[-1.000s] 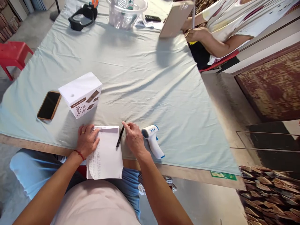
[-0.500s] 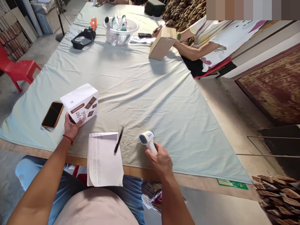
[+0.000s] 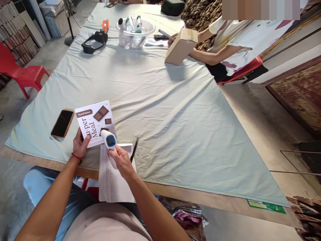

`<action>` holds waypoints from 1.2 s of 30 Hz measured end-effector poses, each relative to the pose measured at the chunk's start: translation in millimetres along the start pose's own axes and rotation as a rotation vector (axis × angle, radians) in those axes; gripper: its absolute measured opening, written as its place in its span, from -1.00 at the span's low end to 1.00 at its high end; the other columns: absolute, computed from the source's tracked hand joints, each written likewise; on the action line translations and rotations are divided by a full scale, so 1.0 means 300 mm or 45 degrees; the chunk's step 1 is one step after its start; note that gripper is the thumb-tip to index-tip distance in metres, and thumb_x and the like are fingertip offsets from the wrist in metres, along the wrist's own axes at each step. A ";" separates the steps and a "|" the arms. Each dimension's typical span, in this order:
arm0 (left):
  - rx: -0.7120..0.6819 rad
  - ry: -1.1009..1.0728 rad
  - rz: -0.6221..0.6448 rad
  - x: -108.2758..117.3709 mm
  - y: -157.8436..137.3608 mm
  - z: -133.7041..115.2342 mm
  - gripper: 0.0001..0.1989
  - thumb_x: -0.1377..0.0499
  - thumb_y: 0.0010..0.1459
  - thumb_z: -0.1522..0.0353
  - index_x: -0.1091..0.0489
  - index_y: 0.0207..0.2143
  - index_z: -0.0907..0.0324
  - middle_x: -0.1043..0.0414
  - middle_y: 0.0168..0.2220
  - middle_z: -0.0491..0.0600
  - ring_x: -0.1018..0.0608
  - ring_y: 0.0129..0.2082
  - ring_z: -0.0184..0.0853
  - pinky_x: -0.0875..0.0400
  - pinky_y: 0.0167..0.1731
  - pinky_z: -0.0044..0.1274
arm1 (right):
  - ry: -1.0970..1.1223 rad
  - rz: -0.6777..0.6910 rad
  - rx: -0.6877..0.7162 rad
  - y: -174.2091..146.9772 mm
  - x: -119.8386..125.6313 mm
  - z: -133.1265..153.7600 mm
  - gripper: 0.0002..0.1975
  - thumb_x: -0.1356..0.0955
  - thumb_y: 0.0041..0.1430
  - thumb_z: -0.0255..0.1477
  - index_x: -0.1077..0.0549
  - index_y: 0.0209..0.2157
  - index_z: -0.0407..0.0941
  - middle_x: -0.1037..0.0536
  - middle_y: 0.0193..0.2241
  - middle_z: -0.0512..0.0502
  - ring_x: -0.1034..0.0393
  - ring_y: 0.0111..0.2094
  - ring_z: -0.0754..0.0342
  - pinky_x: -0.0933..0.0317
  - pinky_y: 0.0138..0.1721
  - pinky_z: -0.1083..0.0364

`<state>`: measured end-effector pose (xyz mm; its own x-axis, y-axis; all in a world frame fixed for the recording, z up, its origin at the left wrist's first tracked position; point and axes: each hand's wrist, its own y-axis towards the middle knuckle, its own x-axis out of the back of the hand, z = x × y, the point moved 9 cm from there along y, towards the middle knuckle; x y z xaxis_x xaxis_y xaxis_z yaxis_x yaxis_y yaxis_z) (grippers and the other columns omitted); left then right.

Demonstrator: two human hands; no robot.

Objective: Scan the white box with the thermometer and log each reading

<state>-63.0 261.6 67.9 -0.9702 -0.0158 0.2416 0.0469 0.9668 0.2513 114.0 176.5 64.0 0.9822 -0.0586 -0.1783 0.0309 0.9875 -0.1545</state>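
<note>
My left hand (image 3: 81,144) is closed on the lower left corner of a white meal box (image 3: 86,117) with brown print, its printed face tilted up toward me. In my right hand (image 3: 122,160) is a white and blue infrared thermometer (image 3: 109,139), gripped by its handle, with its small screen facing me. The head of the thermometer overlaps the box's lower right part; whether they touch I cannot tell. Beneath my right hand lies a stack of paper (image 3: 117,187) with rows of small writing, reaching past the table edge. A black pen (image 3: 134,149) rests at its upper right.
A phone (image 3: 62,123) lies left of the box on the cloth-covered table (image 3: 188,134). Farther back are a black headset (image 3: 94,43), an orange object (image 3: 105,25) and a clear tub (image 3: 136,36) of bottles. At right, another person's arm (image 3: 213,57) is beside a cardboard box (image 3: 182,47).
My right hand has carried the thermometer left, from over the bare cloth to the front of the meal box. My left hand has turned the box so its printed face shows more fully.
</note>
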 end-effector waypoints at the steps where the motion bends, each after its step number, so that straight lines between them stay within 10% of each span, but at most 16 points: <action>1: -0.017 -0.004 0.004 0.000 -0.002 -0.001 -0.43 -0.16 0.17 -0.04 -0.35 0.01 0.22 -0.55 -0.13 0.12 -0.57 -0.17 -0.14 -0.51 -0.17 -0.36 | -0.007 -0.009 -0.001 0.009 -0.002 -0.003 -0.70 -0.35 0.04 -0.14 -0.32 -0.49 -0.08 -0.25 -0.56 0.08 -0.08 -0.50 0.16 -0.08 -0.46 0.16; 27: -0.040 -0.105 0.012 -0.003 -0.010 0.032 -0.42 -0.24 0.15 0.01 -0.33 0.05 0.23 -0.54 -0.12 0.11 -0.58 -0.15 -0.17 -0.52 -0.15 -0.38 | 0.202 -0.008 -0.150 -0.010 -0.028 -0.030 -0.65 -0.44 -0.01 -0.13 -0.47 -0.31 -0.11 -0.49 -0.41 0.00 -0.31 -0.38 0.09 -0.23 -0.30 0.12; 30: -0.067 -0.084 -0.084 0.017 -0.019 0.033 -0.36 -0.21 0.17 -0.03 -0.30 0.10 0.24 -0.52 -0.08 0.16 -0.56 -0.08 -0.12 -0.51 -0.07 -0.32 | 0.022 -0.121 -0.122 -0.031 0.091 -0.012 -0.56 -0.43 0.00 -0.09 -0.50 -0.20 -0.12 -0.54 -0.34 -0.05 -0.37 -0.32 0.03 -0.25 -0.26 0.09; 36: -0.135 -0.144 -0.301 0.054 -0.012 0.056 -0.16 -0.32 0.08 0.00 -0.05 0.28 0.09 -0.33 0.11 0.19 -0.47 0.11 -0.09 -0.47 0.05 -0.28 | -0.921 -0.782 -0.074 -0.131 0.598 0.000 -0.40 -0.37 -0.03 0.04 -0.50 -0.11 -0.14 -0.54 -0.21 -0.23 -0.39 -0.16 -0.15 -0.25 -0.11 -0.07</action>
<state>-83.0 262.1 55.3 -0.9772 -0.2035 0.0602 -0.1652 0.9075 0.3862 289.1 127.2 38.1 0.6742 -0.4411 0.5923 0.5900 0.8041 -0.0727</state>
